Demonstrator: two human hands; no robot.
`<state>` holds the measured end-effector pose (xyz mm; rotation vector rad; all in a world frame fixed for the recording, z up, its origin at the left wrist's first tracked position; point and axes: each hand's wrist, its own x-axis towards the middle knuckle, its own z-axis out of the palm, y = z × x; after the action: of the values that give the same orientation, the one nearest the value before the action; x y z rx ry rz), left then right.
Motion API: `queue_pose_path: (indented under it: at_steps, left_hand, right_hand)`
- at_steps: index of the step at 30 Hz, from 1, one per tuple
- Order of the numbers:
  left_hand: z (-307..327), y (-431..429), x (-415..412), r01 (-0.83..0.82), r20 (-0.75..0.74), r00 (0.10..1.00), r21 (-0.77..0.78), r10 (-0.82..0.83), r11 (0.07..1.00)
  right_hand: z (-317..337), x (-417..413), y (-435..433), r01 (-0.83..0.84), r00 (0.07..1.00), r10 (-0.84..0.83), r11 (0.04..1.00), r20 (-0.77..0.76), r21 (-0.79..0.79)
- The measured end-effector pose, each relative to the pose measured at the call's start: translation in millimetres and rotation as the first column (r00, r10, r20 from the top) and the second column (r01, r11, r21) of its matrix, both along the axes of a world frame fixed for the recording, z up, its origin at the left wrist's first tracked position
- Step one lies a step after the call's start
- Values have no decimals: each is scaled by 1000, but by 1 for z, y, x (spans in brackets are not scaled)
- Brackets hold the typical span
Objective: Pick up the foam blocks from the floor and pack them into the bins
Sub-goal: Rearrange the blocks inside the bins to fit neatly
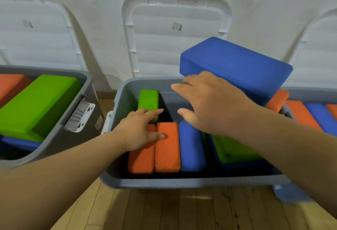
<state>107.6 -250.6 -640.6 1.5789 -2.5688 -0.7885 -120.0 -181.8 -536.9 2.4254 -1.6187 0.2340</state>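
Right hand (209, 102) released, blue block (237, 65) just behind it, left hand (138, 131) flat on orange block (167, 149)

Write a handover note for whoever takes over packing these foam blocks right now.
Left hand: open, fingers flat on the two orange blocks standing in the middle bin.
Right hand: open, spread above that bin, at the big blue block tilted over its far right corner.
Done: left bin and right bin hold blocks; middle bin is partly filled.
Left: seat the big blue block; check the blurred blue shape on the floor, perhaps another block.
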Motion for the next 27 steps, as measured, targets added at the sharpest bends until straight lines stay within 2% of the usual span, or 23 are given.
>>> queue_pose_path:
  at_steps: [4, 6, 9, 12, 15, 21, 27]
  left_hand:
    - [12, 0, -23, -67, -240, 969, -41, 55, 997]
    - [16, 5, -42, -87, -360, 930, -9, 78, 996]
    - [13, 14, -69, -100, -515, 843, 132, 154, 986]
    - [7, 19, -94, -68, -565, 797, 265, 212, 962]
    - [3, 22, -117, -19, -612, 754, 345, 240, 938]
    - [-3, 29, -152, 88, -713, 636, 446, 294, 891]
    - [-2, 33, -168, 187, -784, 530, 479, 323, 857]
  right_hand:
    - [29, -25, -2, 42, 995, -50, 994, -83, -96]
    - [43, -45, -1, 167, 975, -168, 986, -143, -22]
    - [53, -80, -6, 361, 925, -330, 918, -187, 166]
    - [53, -109, -11, 434, 899, -426, 840, -100, 326]
    - [47, -124, -13, 436, 868, -496, 773, 11, 462]
    - [50, -133, -14, 440, 847, -529, 751, 51, 492]
    - [48, -136, -14, 462, 813, -570, 756, 119, 464]
